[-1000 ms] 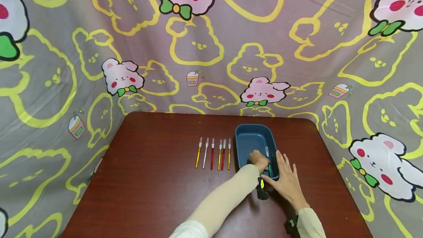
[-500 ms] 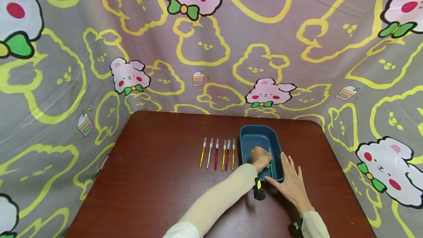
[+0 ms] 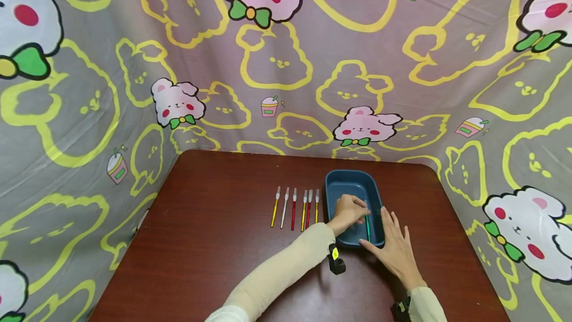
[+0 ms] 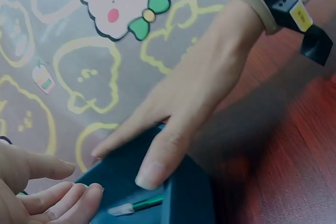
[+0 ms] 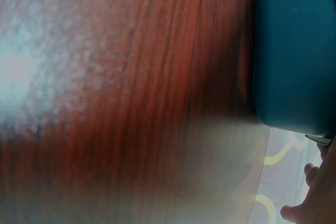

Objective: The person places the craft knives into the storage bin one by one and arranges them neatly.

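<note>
Inside a blue rectangular tray (image 3: 330, 193) lies a slim green craft knife (image 3: 368, 230) with a clear cap, along the right wall. In the left wrist view, the capped end of that craft knife (image 4: 137, 205) shows inside the tray. My left hand (image 3: 349, 211) is over the tray, its loosely bent fingertips close to the cap; nothing is visible between the fingers (image 4: 86, 203). My right hand (image 3: 395, 250) rests at the tray's near right corner, fingers straight along the outer wall. Its thumb (image 4: 163, 156) reaches over the rim.
Several capped craft knives with yellow, silver and red handles stand out in a row left of the tray, among them a red craft knife (image 3: 293, 212). All lie on the brown wooden table (image 3: 214, 242). A patterned curtain (image 3: 295, 73) encloses the back and sides.
My left hand has loosened from a fist and drawn slightly left and up from the green craft knife. My right hand stays at the tray's corner. The head view has shifted slightly.
</note>
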`<state>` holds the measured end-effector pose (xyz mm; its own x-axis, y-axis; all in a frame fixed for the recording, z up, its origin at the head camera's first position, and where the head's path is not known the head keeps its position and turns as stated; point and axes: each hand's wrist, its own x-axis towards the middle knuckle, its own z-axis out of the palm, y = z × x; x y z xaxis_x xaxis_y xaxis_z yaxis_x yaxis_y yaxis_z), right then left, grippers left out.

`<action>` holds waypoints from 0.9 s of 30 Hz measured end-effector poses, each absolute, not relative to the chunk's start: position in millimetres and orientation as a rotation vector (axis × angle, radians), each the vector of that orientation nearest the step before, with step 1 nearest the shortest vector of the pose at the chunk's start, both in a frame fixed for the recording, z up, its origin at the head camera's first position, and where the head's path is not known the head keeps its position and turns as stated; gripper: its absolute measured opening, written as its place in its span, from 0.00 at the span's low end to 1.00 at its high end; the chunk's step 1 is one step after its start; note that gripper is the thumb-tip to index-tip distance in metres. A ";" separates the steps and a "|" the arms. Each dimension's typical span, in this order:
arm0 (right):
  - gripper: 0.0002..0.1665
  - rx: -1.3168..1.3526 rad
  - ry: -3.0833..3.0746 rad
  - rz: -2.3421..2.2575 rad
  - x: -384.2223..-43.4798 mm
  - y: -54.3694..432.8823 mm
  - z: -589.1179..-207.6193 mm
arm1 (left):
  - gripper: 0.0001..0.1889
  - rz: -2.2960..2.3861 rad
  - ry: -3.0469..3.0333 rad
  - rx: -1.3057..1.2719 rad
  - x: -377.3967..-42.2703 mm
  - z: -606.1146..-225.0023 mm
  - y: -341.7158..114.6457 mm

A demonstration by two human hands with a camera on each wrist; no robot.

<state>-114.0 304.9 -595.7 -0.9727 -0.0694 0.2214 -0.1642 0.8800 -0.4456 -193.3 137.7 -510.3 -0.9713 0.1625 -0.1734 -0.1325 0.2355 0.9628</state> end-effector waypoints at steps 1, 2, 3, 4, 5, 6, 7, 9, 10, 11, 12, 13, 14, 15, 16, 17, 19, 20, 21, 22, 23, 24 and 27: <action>0.69 0.179 -2.851 0.700 -114.2 305.0 -595.8 | 0.03 1.824 2.257 0.047 -192.7 -508.8 134.3; 0.69 0.179 -2.851 0.697 -114.5 305.0 -595.8 | 0.03 1.839 2.245 0.054 -192.3 -507.1 131.0; 0.69 0.180 -2.849 0.697 -114.8 305.0 -595.8 | 0.04 1.848 2.235 0.070 -192.0 -505.6 127.2; 0.69 0.181 -2.848 0.698 -115.0 304.9 -595.7 | 0.04 1.855 2.229 0.085 -191.7 -504.2 123.1; 0.69 0.182 -2.846 0.700 -115.1 304.8 -595.6 | 0.05 1.858 2.227 0.091 -191.4 -502.9 118.7; 0.69 0.183 -2.843 0.702 -115.1 304.6 -595.4 | 0.05 1.866 2.222 0.096 -191.3 -501.9 114.1; 0.69 0.184 -2.841 0.705 -115.1 304.4 -595.2 | 0.05 1.872 2.219 0.102 -191.4 -501.4 109.3; 0.69 0.185 -2.843 0.714 -114.6 304.3 -594.6 | 0.05 1.884 2.223 0.107 -191.2 -500.5 99.3; 0.69 0.182 -2.846 0.718 -114.3 304.4 -594.2 | 0.05 1.889 2.226 0.111 -191.0 -500.5 94.4; 0.70 0.178 -2.848 0.717 -114.1 304.7 -594.0 | 0.05 1.899 2.229 0.110 -191.1 -500.8 90.0; 0.70 0.174 -2.849 0.717 -113.9 305.1 -593.7 | 0.06 1.908 2.233 0.114 -191.0 -501.2 85.7; 0.70 0.169 -2.851 0.716 -113.7 305.5 -593.4 | 0.06 1.916 2.234 0.115 -190.7 -501.7 81.5; 0.70 0.165 -2.853 0.714 -113.6 305.8 -593.1 | 0.06 1.913 2.246 0.113 -190.3 -502.5 77.6; 0.70 0.164 -2.851 0.714 -113.5 306.1 -592.9 | 0.06 1.913 2.250 0.104 -189.9 -503.5 73.7; 0.70 0.163 -2.850 0.712 -113.6 306.4 -592.8 | 0.06 1.922 2.248 0.100 -189.3 -504.3 69.9; 0.70 0.164 -2.850 0.712 -113.7 306.6 -592.8 | 0.07 1.926 2.249 0.089 -188.8 -505.4 66.2; 0.70 0.165 -2.853 0.717 -113.8 306.7 -593.0 | 0.07 1.945 2.233 0.064 -187.2 -507.3 59.1; 0.70 0.166 -2.855 0.720 -113.8 306.5 -593.1 | 0.07 1.952 2.232 0.059 -186.6 -508.4 55.6; 0.70 0.166 -2.857 0.723 -113.8 306.3 -593.3 | 0.08 1.966 2.224 0.056 -186.0 -509.2 52.1; 0.70 0.164 -2.860 0.725 -113.9 306.2 -593.5 | 0.08 1.975 2.221 0.055 -185.6 -509.8 48.8; 0.70 0.162 -2.860 0.729 -113.8 305.9 -593.7 | 0.08 1.978 2.227 0.053 -185.3 -510.3 45.5; 0.70 0.163 -2.859 0.731 -113.7 305.6 -593.9 | 0.08 1.988 2.223 0.051 -185.1 -510.4 42.3; 0.70 0.166 -2.857 0.739 -113.1 304.7 -594.1 | 0.07 1.991 2.237 0.041 -184.7 -510.8 32.5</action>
